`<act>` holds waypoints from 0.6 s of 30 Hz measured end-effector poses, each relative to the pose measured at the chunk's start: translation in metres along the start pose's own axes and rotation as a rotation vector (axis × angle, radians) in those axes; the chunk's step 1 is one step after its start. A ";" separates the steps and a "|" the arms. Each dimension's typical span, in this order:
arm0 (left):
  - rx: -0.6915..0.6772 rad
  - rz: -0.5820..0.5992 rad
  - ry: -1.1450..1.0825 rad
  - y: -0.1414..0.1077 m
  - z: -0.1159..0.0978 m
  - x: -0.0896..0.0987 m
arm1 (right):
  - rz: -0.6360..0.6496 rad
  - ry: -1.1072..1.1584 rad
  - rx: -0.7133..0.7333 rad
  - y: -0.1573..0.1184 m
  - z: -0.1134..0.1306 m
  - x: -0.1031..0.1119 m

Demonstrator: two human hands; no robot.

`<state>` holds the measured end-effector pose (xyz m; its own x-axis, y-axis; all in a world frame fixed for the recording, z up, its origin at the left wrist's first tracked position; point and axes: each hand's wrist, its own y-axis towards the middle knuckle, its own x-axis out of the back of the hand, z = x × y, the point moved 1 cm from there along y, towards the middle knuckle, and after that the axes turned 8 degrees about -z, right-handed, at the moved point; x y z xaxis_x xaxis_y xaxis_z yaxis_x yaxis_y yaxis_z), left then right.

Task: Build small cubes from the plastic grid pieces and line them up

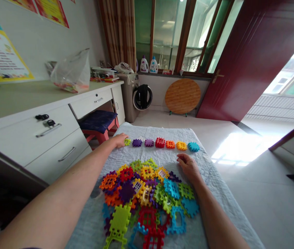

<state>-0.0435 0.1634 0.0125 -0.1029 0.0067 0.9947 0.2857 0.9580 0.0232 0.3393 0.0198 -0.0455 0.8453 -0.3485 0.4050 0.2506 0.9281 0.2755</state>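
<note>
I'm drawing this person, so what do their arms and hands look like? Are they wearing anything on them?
The left hand and right hand have no gloves, and I see no watch. Both forearms are bare; a sliver of dark edge, maybe a sleeve, shows at bottom left.

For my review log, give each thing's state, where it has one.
Washer door: open
Red door: open
Desk drawers: shut
Curtain: gathered aside
Round tabletop: on edge
Heaped pieces: loose, overlapping
Row pieces: in a line
Left hand: at green piece, grip unclear
Right hand: curled, no piece visible
</note>
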 end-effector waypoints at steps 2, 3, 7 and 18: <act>0.018 -0.031 -0.005 -0.006 -0.002 0.002 | 0.005 0.000 0.001 0.000 0.000 0.000; 0.027 -0.056 -0.009 -0.011 -0.003 0.004 | 0.006 0.000 0.002 -0.001 0.000 0.000; 0.039 -0.184 -0.025 -0.037 -0.018 0.012 | 0.010 -0.001 0.010 -0.001 0.001 0.001; -0.103 0.020 -0.237 -0.118 -0.093 0.009 | 0.000 -0.023 0.029 -0.001 0.003 0.001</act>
<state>0.0102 0.0235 0.0277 -0.3130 0.1043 0.9440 0.3847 0.9227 0.0257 0.3382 0.0177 -0.0425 0.8340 -0.3520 0.4248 0.2368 0.9239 0.3006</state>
